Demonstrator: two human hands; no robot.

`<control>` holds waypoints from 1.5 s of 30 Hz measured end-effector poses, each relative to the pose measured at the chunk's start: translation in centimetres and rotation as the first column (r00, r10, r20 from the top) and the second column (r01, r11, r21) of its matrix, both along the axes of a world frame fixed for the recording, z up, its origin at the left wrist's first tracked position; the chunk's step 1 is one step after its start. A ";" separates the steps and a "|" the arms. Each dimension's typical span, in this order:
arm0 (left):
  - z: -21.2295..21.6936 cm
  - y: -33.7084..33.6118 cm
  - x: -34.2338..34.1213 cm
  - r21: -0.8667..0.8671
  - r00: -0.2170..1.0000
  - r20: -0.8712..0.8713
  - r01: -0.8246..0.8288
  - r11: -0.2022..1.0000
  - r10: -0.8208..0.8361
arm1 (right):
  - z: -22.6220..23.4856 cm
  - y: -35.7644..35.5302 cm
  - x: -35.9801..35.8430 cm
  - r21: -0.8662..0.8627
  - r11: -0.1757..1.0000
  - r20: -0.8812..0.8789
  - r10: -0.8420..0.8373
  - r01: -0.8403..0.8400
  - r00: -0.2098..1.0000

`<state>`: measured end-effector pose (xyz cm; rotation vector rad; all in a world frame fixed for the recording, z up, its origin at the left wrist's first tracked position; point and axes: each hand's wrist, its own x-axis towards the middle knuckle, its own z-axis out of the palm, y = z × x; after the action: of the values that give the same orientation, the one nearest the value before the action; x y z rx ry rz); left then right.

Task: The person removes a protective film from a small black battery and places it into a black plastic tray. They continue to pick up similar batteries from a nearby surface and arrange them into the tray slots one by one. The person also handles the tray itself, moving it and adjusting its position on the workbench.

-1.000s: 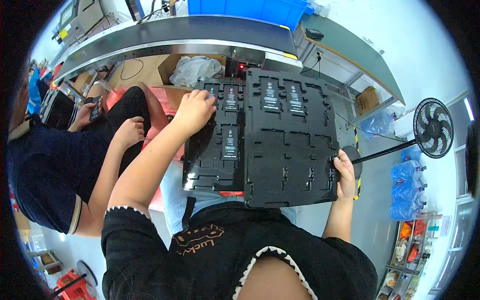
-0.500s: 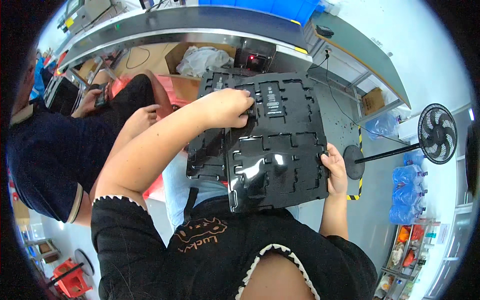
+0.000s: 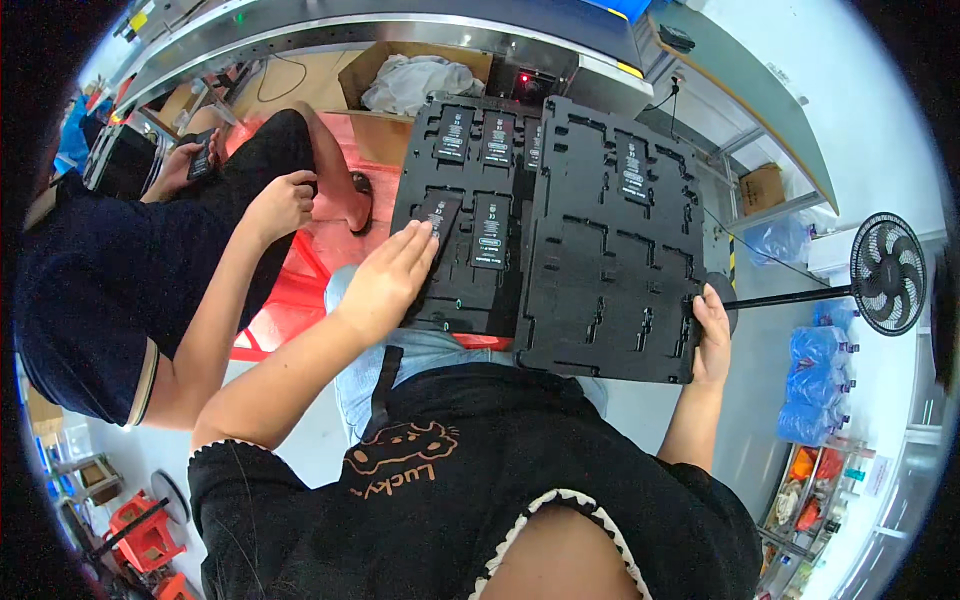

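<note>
My left hand (image 3: 385, 280) is at the left black plastic tray (image 3: 455, 318), its fingers pressed together on a flat black battery (image 3: 437, 213). That battery lies tilted in its slot; my thumb is hidden. Beside it and above it, several like batteries (image 3: 490, 230) sit upright in the tray's recesses. My right hand (image 3: 712, 330) grips the right edge of a second black tray (image 3: 610, 310), thumb on top. This one overlaps the left tray's right side and holds a single battery (image 3: 632, 168) near its top; its other visible recesses hold none.
A co-worker sits close on my left, a hand (image 3: 283, 205) near my left arm. Ahead runs a conveyor bench (image 3: 330, 35), with a cardboard box (image 3: 375, 135) of white plastic below it. A standing fan (image 3: 888, 272) and blue water bottles (image 3: 815, 380) are on the right.
My left hand has gone from the right tray to the left tray, where it touches a battery. The right tray has shifted right, uncovering more of the left one. A battery beside my hand is gone.
</note>
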<state>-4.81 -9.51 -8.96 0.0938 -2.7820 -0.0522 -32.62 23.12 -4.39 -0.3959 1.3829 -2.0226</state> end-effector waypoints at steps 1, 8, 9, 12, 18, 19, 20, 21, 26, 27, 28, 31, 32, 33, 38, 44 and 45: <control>-0.3 0.2 0.1 -0.006 1.000 0.009 0.002 1.000 -0.002 | 0.1 0.0 0.0 0.002 1.000 -0.002 0.002 -0.002 1.000; 0.5 0.5 -1.7 0.062 0.993 -0.036 -0.106 0.992 0.108 | 0.4 -0.6 0.8 0.006 0.999 0.016 0.034 -0.035 0.999; 0.5 1.0 -2.1 0.157 0.991 -0.031 -0.121 0.980 0.127 | 0.6 -0.9 0.9 -0.002 0.999 0.021 0.052 -0.052 0.998; 0.1 1.7 -3.1 0.428 0.985 -0.050 -0.127 0.895 0.163 | 0.7 -1.2 1.5 -0.006 0.996 0.025 0.086 -0.086 0.996; -1.8 2.1 -3.7 0.292 0.887 -0.161 -0.376 0.879 0.433 | 1.5 -1.2 2.3 0.007 0.997 0.023 0.079 -0.079 0.997; -2.1 2.6 -3.9 0.224 0.887 -0.133 -0.408 0.885 0.442 | 1.7 -1.3 2.5 0.006 0.997 0.024 0.076 -0.076 0.997; -2.2 3.1 -4.1 0.282 0.891 -0.084 -0.409 0.868 0.447 | 1.9 -1.5 2.7 0.004 0.997 0.026 0.073 -0.073 0.997; -2.5 3.6 -4.2 0.293 0.880 -0.088 -0.425 0.856 0.467 | 2.2 -1.7 2.9 0.003 0.997 0.029 0.071 -0.071 0.997; -1.6 2.5 -4.0 0.383 0.924 -0.102 -0.305 0.872 0.369 | 1.5 -0.1 1.5 -0.030 1.000 0.088 -0.004 0.007 0.996; -1.4 1.8 -3.7 0.406 0.943 -0.168 -0.200 0.891 0.288 | 1.8 0.0 1.2 -0.037 0.999 0.108 -0.013 0.017 0.994; -1.0 1.2 -3.5 0.401 0.976 -0.123 -0.115 0.909 0.179 | 2.1 0.3 1.0 -0.049 0.998 0.115 -0.023 0.029 0.993; -0.6 -0.1 -3.6 0.392 0.998 0.055 -0.048 0.919 0.028 | 2.8 1.6 0.2 -0.111 0.994 0.136 0.014 0.001 0.991; -0.4 -0.5 -3.8 0.329 0.997 0.076 -0.021 0.944 -0.005 | 3.0 2.0 -0.5 -0.146 0.988 0.131 0.074 -0.055 0.989; -0.1 -0.8 -3.9 0.291 0.992 0.122 -0.011 0.957 -0.026 | 2.9 2.1 -0.5 -0.187 0.977 0.130 0.130 -0.104 0.983; -1.3 -0.2 -3.6 0.102 0.992 0.118 0.036 0.994 -0.048 | 1.9 2.5 -0.8 -0.162 0.987 0.135 0.003 0.019 0.991; 0.2 1.2 -2.6 0.000 0.989 0.134 -0.064 0.998 0.063 | 2.5 0.2 0.5 -0.067 0.997 0.126 -0.017 0.026 0.992; -0.2 1.1 -3.0 -0.009 0.989 0.122 -0.088 0.996 0.089 | 2.1 0.3 0.2 -0.051 0.998 0.116 -0.018 0.024 0.993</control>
<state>-7.77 -8.41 -9.12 0.2263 -2.8961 -0.0190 -32.39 23.45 -2.27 -0.2835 1.2712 -2.0686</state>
